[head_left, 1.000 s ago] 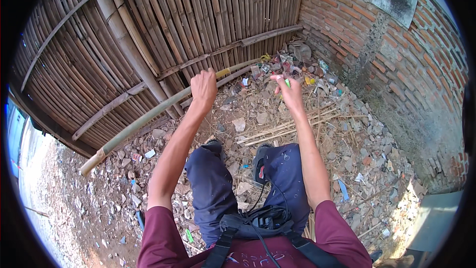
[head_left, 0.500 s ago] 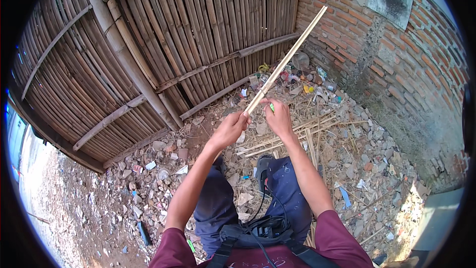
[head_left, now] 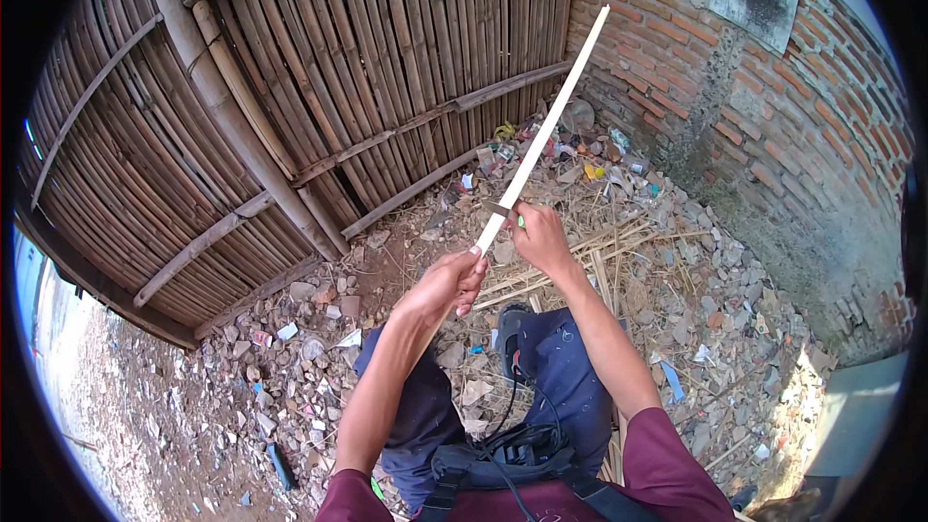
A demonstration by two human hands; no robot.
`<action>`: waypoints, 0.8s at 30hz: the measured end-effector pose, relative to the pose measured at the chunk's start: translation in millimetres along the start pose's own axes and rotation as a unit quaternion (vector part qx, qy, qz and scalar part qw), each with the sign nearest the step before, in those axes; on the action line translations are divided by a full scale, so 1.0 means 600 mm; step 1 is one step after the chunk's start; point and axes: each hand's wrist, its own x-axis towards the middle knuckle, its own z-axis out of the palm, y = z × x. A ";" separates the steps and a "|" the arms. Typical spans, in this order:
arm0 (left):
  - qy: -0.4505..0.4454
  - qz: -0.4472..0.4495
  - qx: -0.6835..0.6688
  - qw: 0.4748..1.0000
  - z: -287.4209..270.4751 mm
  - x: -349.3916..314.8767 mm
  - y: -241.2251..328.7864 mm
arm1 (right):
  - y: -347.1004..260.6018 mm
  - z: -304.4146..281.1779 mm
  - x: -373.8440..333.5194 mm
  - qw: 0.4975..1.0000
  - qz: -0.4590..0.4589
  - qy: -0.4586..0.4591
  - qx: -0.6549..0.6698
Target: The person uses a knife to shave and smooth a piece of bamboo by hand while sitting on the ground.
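My left hand (head_left: 447, 288) is closed round the near part of a long, pale bamboo strip (head_left: 551, 130), which slants away to the upper right. The strip's near end runs back beneath my left forearm. Just beyond that grip, my right hand (head_left: 543, 240) is closed on the green handle of a knife (head_left: 497, 209). Its dark blade lies across the strip, seemingly touching it. Most of the handle is hidden by my fingers.
Several split bamboo pieces (head_left: 580, 266) lie on the rubble-strewn ground beyond my feet. A bamboo slat wall (head_left: 406, 48) stands ahead to the left, and a brick wall (head_left: 667, 48) on the right. Loose litter (head_left: 594, 172) gathers in their corner.
The strip has turned, showing a smooth, pale face, and its far end has shifted left. My left hand has moved slightly nearer to me. The knife blade, barely visible before, now shows across the strip.
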 end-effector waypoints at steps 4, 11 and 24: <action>0.017 0.030 0.046 0.998 0.007 -0.021 0.005 | 0.005 -0.013 0.028 0.993 -0.053 -0.025 -0.099; 0.042 0.045 -0.006 0.998 0.018 -0.034 -0.016 | -0.033 0.025 0.034 0.992 -0.047 -0.002 -0.118; 0.046 0.022 -0.023 0.998 -0.015 -0.032 -0.061 | 0.001 0.062 0.009 0.990 -0.047 -0.057 -0.118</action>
